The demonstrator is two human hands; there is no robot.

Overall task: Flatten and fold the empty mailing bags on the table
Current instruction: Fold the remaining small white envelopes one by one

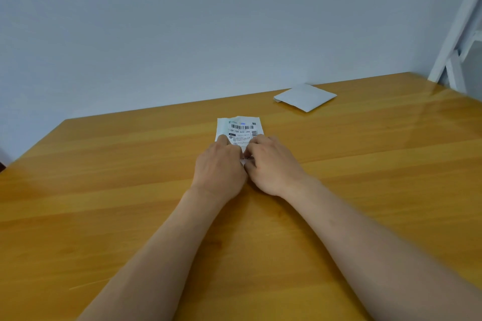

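Note:
A small white mailing bag point(240, 126) with a barcode label lies flat in the middle of the wooden table point(104, 190). Both hands sit side by side on its near half and hide that part. My left hand point(220, 164) lies palm down on the bag, fingertips reaching onto the label. My right hand point(271, 163) has its fingers curled, and they seem to pinch the bag's near edge where the two hands meet. A second white mailing bag point(305, 96) lies folded and flat at the far right of the table.
A pale wall runs behind the table's far edge. A white frame point(459, 34) leans at the right, past the table's far right corner. Bare wood surrounds the bags on the left, right and near side.

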